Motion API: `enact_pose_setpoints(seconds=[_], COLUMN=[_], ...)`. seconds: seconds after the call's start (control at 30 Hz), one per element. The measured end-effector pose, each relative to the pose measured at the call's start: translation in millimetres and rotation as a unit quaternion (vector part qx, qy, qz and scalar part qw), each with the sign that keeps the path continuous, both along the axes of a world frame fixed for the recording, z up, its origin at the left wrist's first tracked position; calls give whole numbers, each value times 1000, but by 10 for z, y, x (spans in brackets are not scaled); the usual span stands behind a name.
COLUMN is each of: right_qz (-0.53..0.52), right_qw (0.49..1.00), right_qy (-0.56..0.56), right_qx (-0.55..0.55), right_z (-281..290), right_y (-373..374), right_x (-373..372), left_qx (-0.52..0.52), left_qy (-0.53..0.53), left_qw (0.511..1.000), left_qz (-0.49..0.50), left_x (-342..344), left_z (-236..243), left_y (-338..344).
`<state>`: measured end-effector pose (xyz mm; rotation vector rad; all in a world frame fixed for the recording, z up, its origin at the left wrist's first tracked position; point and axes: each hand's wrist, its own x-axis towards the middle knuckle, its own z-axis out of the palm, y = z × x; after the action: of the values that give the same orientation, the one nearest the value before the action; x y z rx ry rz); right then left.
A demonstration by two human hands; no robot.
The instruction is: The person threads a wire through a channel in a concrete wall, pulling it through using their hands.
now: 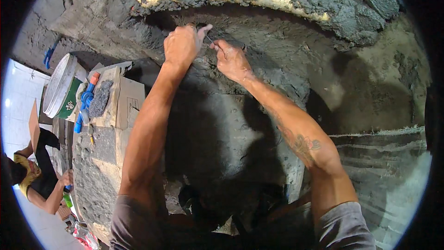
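Observation:
Both my arms reach forward to the rough grey mortar surface, below a raised ridge [360, 14] with a pale yellow strip along it. My left hand [180, 46] is closed at the recess under the ridge, thumb sticking out to the right; its fingertips are hidden and I cannot make out what they hold. Just right of it, my right hand [232, 61] pinches a thin, wire-like piece [209, 40] that slants up toward the left thumb. Whether its far end touches the left hand is too small to tell.
On the left a block ledge [104, 146] carries a white and green bucket [62, 88], a blue valve fitting [85, 99] with an orange end, and grey steel wool [100, 99]. Another person [34, 171] works beyond the ledge. A grey slab [384, 171] is at right.

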<state>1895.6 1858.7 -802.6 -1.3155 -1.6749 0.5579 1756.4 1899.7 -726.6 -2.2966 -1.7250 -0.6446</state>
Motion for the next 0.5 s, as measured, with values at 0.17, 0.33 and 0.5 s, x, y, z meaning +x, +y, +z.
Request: enact_pose_setpoints(seconds=[0.17,0.33,0.5], right_qz=[30,22,28], right_qw=[998,999,991], right_qy=[20,10,34], right_qx=[49,37,123], right_z=[-45,-101,-171], right_y=[33,72,151], right_x=[-53,-31,-86], left_qx=[-95,-194,-360], left_qy=[-212,-485,-725], left_qw=[973,853,585], left_qz=[11,-19,-45], left_x=[-113,-76,-239], left_z=[-91,-210,-421], left_y=[173,163,337])
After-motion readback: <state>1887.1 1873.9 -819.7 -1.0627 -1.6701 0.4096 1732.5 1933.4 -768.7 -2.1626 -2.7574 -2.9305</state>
